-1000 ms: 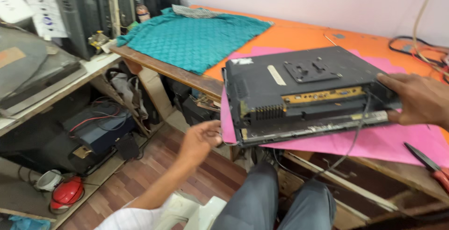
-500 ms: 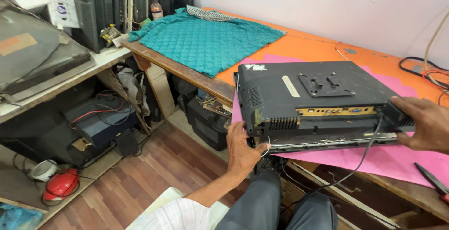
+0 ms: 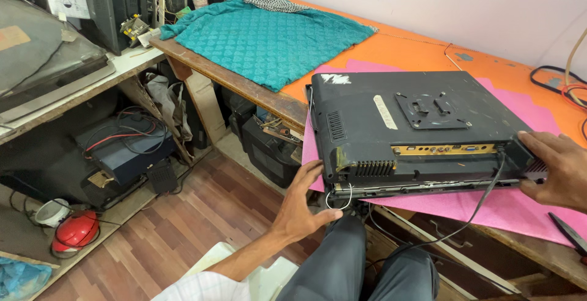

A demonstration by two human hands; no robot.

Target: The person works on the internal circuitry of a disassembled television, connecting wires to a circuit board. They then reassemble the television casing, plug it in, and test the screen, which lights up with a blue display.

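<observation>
On pink sheet (image 3: 513,209), black monitor (image 3: 416,126) lies face-down between both hands.

Monitor (image 3: 416,126) on mat (image 3: 520,206); cloth (image 3: 269,35) behind-left.

An electronics repair workshop: a black monitor (image 3: 422,130) lies back-up on the orange bench (image 3: 416,47). Left of the bench, shelves (image 3: 92,87) hold old sets and cabled boxes; more dismantled units sit beneath the bench.
</observation>
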